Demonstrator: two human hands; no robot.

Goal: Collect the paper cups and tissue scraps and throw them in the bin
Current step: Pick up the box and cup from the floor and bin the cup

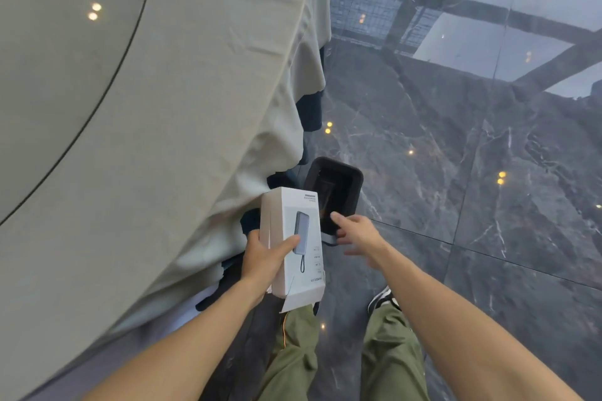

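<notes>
Table (136,114): round, draped in a pale green cloth, filling the left side; no cups or tissue scraps show on the part in view.
Left hand (260,259): clamped on a white box (294,244), thumb across its printed face, fingers behind.
Box: tall carton with a picture of a power bank; long axis runs up the view, top end toward the bin, bottom flap hanging open. Whether anything is inside cannot be told.
Bin (334,187): small, dark, square-mouthed with rounded corners, on the floor just off the table's edge; the mouth is open and faces up, and no contents can be made out.
Key relation: the bin lies just ahead of both hands, beyond the box's top end; the right hand is the nearer, overlapping the bin's near rim in view.
Right hand (356,233): empty, fingers spread apart, reaching toward the bin.
Floor (472,172): dark glossy marble, reflecting lights.
Judgement: cups and scraps are not visible, so collecting looks mostly done or out of view.
</notes>
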